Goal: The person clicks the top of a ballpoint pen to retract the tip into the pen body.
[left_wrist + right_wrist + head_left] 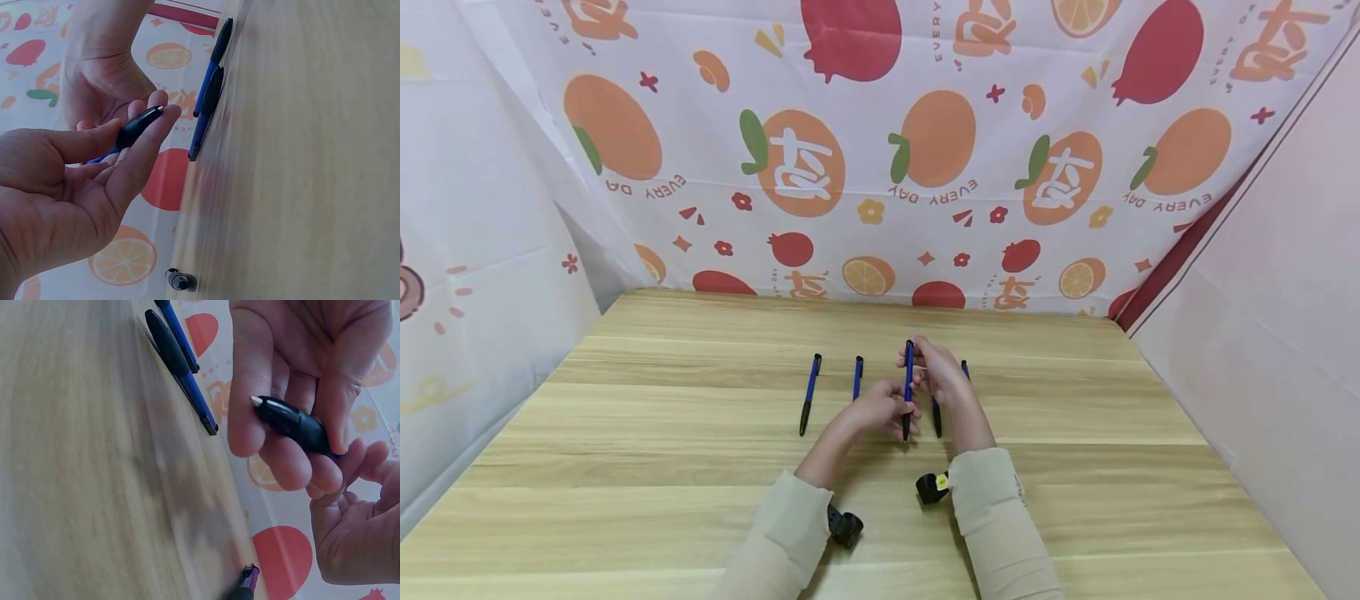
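A blue pen with a black grip (908, 383) is held upright above the table between both hands. My left hand (880, 406) pinches its lower part; in the left wrist view the thumb presses the black grip (134, 129) against the fingers, its metal tip showing. My right hand (943, 375) pinches the upper end with curled fingers, partly hidden behind the left hand in the right wrist view. On the table left of the hands lie one pen (809, 396) and a second pen (858, 379), partly covered. Under the right hand, a third pen (937, 417) and another pen (966, 369) are partly hidden.
The wooden table (662, 450) reaches back to a fruit-printed curtain (865, 225). White cloth walls (467, 250) stand along both sides. Small black cameras (846, 529) are strapped at both wrists, below the beige sleeves (790, 525).
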Action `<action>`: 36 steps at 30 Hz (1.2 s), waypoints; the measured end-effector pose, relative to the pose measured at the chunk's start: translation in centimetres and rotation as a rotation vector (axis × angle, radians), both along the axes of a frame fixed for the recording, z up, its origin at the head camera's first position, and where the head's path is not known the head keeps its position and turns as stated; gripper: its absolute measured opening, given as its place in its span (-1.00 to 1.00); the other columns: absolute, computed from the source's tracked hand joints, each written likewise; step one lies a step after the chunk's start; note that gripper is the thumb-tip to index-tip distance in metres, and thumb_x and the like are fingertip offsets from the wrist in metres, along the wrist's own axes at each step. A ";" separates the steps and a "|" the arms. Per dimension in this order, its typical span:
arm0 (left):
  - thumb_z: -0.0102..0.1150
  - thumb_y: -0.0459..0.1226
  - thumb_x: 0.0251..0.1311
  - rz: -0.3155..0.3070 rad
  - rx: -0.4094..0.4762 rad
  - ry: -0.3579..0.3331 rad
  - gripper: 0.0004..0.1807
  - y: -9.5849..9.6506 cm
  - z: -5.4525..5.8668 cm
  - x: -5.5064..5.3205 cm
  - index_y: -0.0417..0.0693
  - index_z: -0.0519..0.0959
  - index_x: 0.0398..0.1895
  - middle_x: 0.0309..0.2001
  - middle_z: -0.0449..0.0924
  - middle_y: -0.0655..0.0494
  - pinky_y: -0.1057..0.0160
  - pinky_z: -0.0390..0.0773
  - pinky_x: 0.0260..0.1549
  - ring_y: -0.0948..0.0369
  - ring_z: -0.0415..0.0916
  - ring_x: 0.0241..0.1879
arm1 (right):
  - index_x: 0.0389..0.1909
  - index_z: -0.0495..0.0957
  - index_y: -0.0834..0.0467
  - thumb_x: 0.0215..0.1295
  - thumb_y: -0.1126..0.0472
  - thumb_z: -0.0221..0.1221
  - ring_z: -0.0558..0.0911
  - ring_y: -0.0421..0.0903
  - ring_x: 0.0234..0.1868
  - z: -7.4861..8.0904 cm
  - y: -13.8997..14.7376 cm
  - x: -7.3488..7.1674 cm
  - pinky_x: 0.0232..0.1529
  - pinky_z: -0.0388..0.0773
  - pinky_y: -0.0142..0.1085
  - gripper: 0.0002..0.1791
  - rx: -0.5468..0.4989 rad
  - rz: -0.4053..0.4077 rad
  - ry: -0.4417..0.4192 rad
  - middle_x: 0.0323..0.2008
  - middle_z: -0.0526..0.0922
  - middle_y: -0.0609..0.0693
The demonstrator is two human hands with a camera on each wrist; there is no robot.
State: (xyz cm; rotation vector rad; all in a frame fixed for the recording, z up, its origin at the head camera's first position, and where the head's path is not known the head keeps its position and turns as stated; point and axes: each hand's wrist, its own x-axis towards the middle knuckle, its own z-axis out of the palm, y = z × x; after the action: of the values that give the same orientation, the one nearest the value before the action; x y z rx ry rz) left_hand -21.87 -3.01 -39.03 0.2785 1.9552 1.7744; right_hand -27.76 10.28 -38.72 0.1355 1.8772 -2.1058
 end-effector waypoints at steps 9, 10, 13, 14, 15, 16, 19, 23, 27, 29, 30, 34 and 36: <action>-0.19 -0.55 0.28 0.021 -0.002 0.021 -0.83 0.3 -0.2 0.0 -0.55 0.31 -0.13 -0.21 0.50 -0.37 0.15 0.61 -0.50 -0.19 0.56 -0.29 | -0.24 0.51 0.29 0.40 0.04 -0.10 0.29 -0.25 -0.78 0.2 -0.2 0.1 -0.71 0.32 -0.51 -0.61 0.047 -0.029 -0.019 -0.42 0.58 0.05; -0.19 -0.55 0.28 0.022 -0.001 0.021 -0.83 0.3 -0.2 -0.1 -0.55 0.31 -0.13 -0.21 0.49 -0.37 0.15 0.61 -0.50 -0.19 0.56 -0.29 | -0.23 0.51 0.30 0.40 0.04 -0.10 0.29 -0.25 -0.78 0.2 -0.2 0.1 -0.72 0.32 -0.51 -0.61 0.050 -0.032 -0.019 -0.41 0.58 0.04; -0.20 -0.55 0.28 0.023 0.000 0.021 -0.83 0.3 -0.3 -0.2 -0.55 0.30 -0.12 -0.21 0.50 -0.36 0.14 0.61 -0.49 -0.19 0.56 -0.29 | -0.22 0.51 0.29 0.39 0.03 -0.09 0.29 -0.25 -0.78 0.3 -0.2 0.1 -0.72 0.33 -0.51 -0.61 0.047 -0.036 -0.023 -0.40 0.58 0.05; -0.21 -0.55 0.28 0.022 -0.001 0.020 -0.83 0.3 -0.4 -0.3 -0.55 0.30 -0.12 -0.21 0.50 -0.36 0.13 0.61 -0.48 -0.18 0.56 -0.29 | -0.22 0.51 0.30 0.39 0.03 -0.08 0.29 -0.25 -0.78 0.3 -0.2 0.1 -0.72 0.33 -0.51 -0.61 0.046 -0.036 -0.023 -0.39 0.58 0.05; -0.21 -0.55 0.29 0.022 -0.003 0.019 -0.83 0.2 -0.4 -0.3 -0.54 0.30 -0.12 -0.21 0.50 -0.36 0.13 0.61 -0.48 -0.18 0.56 -0.29 | -0.22 0.50 0.30 0.38 0.02 -0.07 0.29 -0.26 -0.78 0.4 -0.2 0.1 -0.72 0.34 -0.51 -0.61 0.046 -0.035 -0.023 -0.39 0.58 0.06; -0.21 -0.54 0.29 0.022 -0.007 0.021 -0.82 0.2 -0.4 -0.3 -0.54 0.30 -0.11 -0.21 0.50 -0.35 0.13 0.61 -0.48 -0.17 0.57 -0.30 | -0.22 0.50 0.30 0.38 0.02 -0.07 0.29 -0.26 -0.78 0.4 -0.2 0.1 -0.72 0.34 -0.52 -0.61 0.043 -0.035 -0.024 -0.38 0.58 0.06; -0.20 -0.54 0.29 0.028 -0.011 0.008 -0.82 0.2 -0.2 -0.3 -0.54 0.31 -0.11 -0.22 0.51 -0.34 0.13 0.61 -0.48 -0.15 0.57 -0.30 | -0.22 0.49 0.30 0.38 0.02 -0.06 0.29 -0.26 -0.77 0.4 -0.3 0.1 -0.71 0.34 -0.51 -0.61 0.039 -0.034 -0.030 -0.36 0.58 0.09; -0.19 -0.55 0.28 0.032 -0.013 0.006 -0.82 0.2 -0.2 -0.3 -0.54 0.31 -0.11 -0.23 0.51 -0.34 0.12 0.61 -0.47 -0.15 0.57 -0.30 | -0.23 0.49 0.30 0.38 0.03 -0.07 0.29 -0.26 -0.78 0.4 -0.4 0.0 -0.71 0.34 -0.51 -0.61 0.037 -0.032 -0.036 -0.35 0.57 0.10; -0.19 -0.56 0.27 0.030 -0.013 0.017 -0.81 0.2 -0.4 -0.3 -0.55 0.31 -0.11 -0.23 0.50 -0.36 0.10 0.61 -0.46 -0.16 0.57 -0.30 | -0.24 0.48 0.30 0.39 0.02 -0.08 0.30 -0.28 -0.81 0.3 -0.4 0.0 -0.72 0.34 -0.52 -0.61 0.041 -0.027 -0.033 -0.37 0.58 0.09; -0.18 -0.56 0.27 0.031 -0.014 0.017 -0.81 0.1 -0.4 -0.3 -0.55 0.32 -0.10 -0.23 0.50 -0.36 0.08 0.61 -0.45 -0.17 0.57 -0.30 | -0.22 0.48 0.31 0.38 0.02 -0.07 0.31 -0.28 -0.81 0.3 -0.3 0.0 -0.72 0.34 -0.52 -0.60 0.042 -0.024 -0.032 -0.37 0.58 0.09; -0.18 -0.56 0.27 0.032 -0.014 0.015 -0.81 0.1 -0.4 -0.3 -0.55 0.32 -0.11 -0.24 0.50 -0.36 0.08 0.61 -0.45 -0.17 0.57 -0.30 | -0.20 0.48 0.33 0.38 0.02 -0.07 0.31 -0.29 -0.81 0.3 -0.3 0.0 -0.73 0.34 -0.52 -0.59 0.042 -0.022 -0.030 -0.37 0.59 0.09; -0.17 -0.55 0.27 0.029 -0.025 0.018 -0.81 0.1 -0.3 -0.3 -0.55 0.32 -0.11 -0.24 0.50 -0.35 0.06 0.61 -0.43 -0.18 0.56 -0.29 | -0.17 0.48 0.35 0.37 0.03 -0.07 0.32 -0.29 -0.81 0.3 -0.3 0.1 -0.73 0.34 -0.52 -0.58 0.035 -0.019 -0.025 -0.37 0.59 0.09; -0.17 -0.55 0.27 0.026 -0.026 0.018 -0.82 0.2 -0.3 -0.3 -0.54 0.32 -0.11 -0.24 0.50 -0.35 0.06 0.61 -0.43 -0.18 0.56 -0.29 | -0.15 0.47 0.36 0.38 0.03 -0.08 0.32 -0.28 -0.80 0.3 -0.2 0.1 -0.73 0.34 -0.52 -0.57 0.028 -0.016 -0.023 -0.37 0.59 0.09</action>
State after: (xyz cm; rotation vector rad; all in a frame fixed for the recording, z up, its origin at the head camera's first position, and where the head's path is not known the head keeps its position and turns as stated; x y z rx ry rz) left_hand -22.15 -2.82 -39.33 0.2629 2.0018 1.7673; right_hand -27.67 10.08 -38.46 0.1807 1.8990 -2.0806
